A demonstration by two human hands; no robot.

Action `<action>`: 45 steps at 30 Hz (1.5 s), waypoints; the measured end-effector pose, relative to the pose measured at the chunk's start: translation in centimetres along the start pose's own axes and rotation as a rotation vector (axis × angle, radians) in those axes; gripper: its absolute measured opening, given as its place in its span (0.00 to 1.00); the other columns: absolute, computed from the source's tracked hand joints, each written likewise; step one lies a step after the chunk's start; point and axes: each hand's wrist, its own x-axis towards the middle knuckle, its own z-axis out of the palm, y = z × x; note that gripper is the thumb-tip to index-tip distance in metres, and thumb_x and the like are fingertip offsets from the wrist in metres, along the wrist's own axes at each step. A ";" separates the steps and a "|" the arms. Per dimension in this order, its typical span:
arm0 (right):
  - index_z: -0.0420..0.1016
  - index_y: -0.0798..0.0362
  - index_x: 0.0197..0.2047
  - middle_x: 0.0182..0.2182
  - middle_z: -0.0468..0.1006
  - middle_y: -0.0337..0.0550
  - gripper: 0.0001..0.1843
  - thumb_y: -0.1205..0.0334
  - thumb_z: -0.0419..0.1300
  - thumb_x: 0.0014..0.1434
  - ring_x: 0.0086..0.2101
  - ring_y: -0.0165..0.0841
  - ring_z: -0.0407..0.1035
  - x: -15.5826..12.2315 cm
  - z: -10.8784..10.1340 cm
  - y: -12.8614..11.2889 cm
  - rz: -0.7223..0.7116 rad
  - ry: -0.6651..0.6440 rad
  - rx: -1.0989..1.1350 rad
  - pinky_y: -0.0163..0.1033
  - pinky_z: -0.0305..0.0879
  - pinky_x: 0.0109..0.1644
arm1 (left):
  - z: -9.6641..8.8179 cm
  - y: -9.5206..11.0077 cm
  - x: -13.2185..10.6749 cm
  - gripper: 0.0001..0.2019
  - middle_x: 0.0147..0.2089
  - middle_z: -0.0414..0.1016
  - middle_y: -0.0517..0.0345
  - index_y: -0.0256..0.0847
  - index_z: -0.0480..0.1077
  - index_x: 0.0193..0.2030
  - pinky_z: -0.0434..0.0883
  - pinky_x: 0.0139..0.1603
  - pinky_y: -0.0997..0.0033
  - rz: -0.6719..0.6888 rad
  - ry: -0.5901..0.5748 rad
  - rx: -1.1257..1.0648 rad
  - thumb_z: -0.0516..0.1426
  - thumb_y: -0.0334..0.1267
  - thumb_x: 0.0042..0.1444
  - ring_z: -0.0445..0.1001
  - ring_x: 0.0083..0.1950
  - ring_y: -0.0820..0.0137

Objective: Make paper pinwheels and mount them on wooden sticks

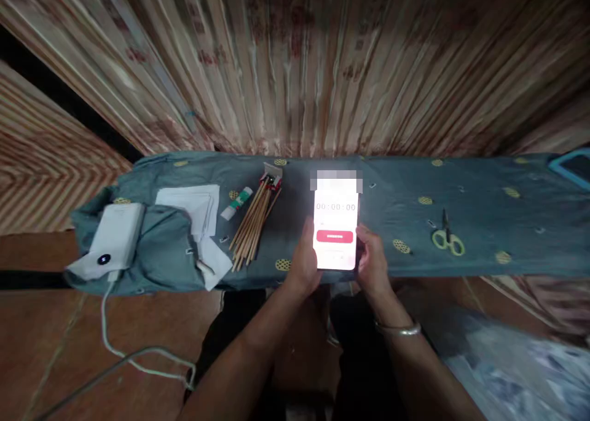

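Observation:
A smartphone with a bright screen is held upright between my two hands over the front of the cloth-covered table. Its display reads 00:00:00 above a red button, and the top part is blurred out. My left hand grips the left edge, while my right hand, below a silver bangle, grips the right edge. Left of the phone, a bundle of thin wooden sticks fans out from a small red and white box. Beside the sticks lies a green and white glue stick.
The table has a dark green patterned cloth. Scissors with yellow-green handles lie to the right; a blue-edged object sits at the far right. White papers and a white power bank with a cable are left. A curtain hangs behind.

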 end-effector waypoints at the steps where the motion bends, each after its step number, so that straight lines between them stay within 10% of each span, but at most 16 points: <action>1: 0.74 0.47 0.23 0.31 0.81 0.39 0.10 0.52 0.60 0.50 0.48 0.42 0.72 0.0 -0.1 0.4 0.002 -0.007 0.012 0.48 0.67 0.55 | -0.1 0.0 -0.1 0.27 0.44 0.82 0.45 0.31 0.75 0.51 0.71 0.56 0.60 -0.005 0.000 -0.001 0.45 0.51 0.67 0.80 0.48 0.59; 45: 0.78 0.52 0.38 0.38 0.83 0.41 0.14 0.54 0.59 0.52 0.44 0.43 0.75 0.1 -0.5 1.5 0.083 -0.086 0.105 0.45 0.72 0.45 | 0.2 0.3 -0.4 0.28 0.47 0.81 0.45 0.32 0.71 0.57 0.70 0.58 0.59 -0.021 -0.042 -0.003 0.40 0.49 0.69 0.78 0.52 0.59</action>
